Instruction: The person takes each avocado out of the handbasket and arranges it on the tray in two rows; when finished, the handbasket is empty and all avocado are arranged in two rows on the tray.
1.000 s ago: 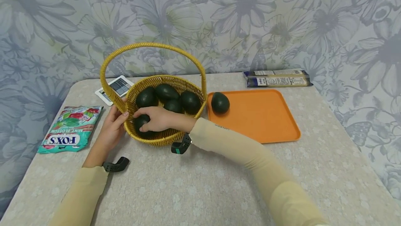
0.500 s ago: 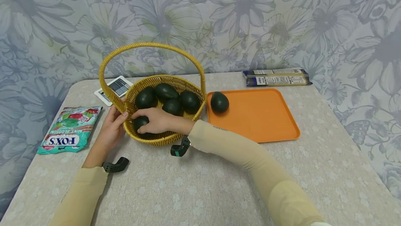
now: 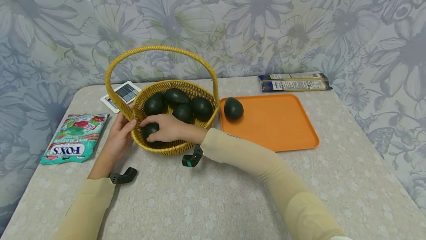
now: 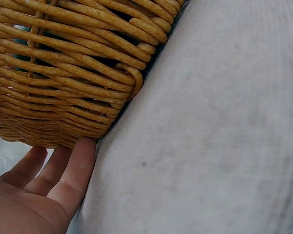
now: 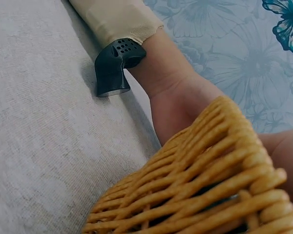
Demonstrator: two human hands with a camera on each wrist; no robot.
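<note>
Reaching across into the wicker basket [image 3: 173, 147], the right hand [image 3: 168, 127] is curling its fingers over a dark green avocado [image 3: 149, 130] lying at the near left of the basket's inside; the fingers are wrapping the fruit from above, though whether it is lifting clear of the basket floor cannot be told. The left hand [image 3: 119, 136] is pressing against the outside of the basket's left wall, fingers laid fairly straight along the weave near the foot of the handle [image 3: 159, 48], steadying rather than clasping; the left wrist view is showing those fingers [image 4: 73, 170] resting against the woven base. Judging from how things are lying, the work is looking early: one avocado on the tray [image 3: 233, 108] is sitting at the left end of the orange tray [image 3: 283, 121], just beside the basket, while four more avocados [image 3: 176, 103] are waiting in the basket behind the gripped one. A Fox's mint bag [image 3: 74, 138] is lying on the table [image 3: 233, 195] left of the basket, a small white device [image 3: 124, 93] behind it, and a dark packet [image 3: 294, 82] by the wall.
</note>
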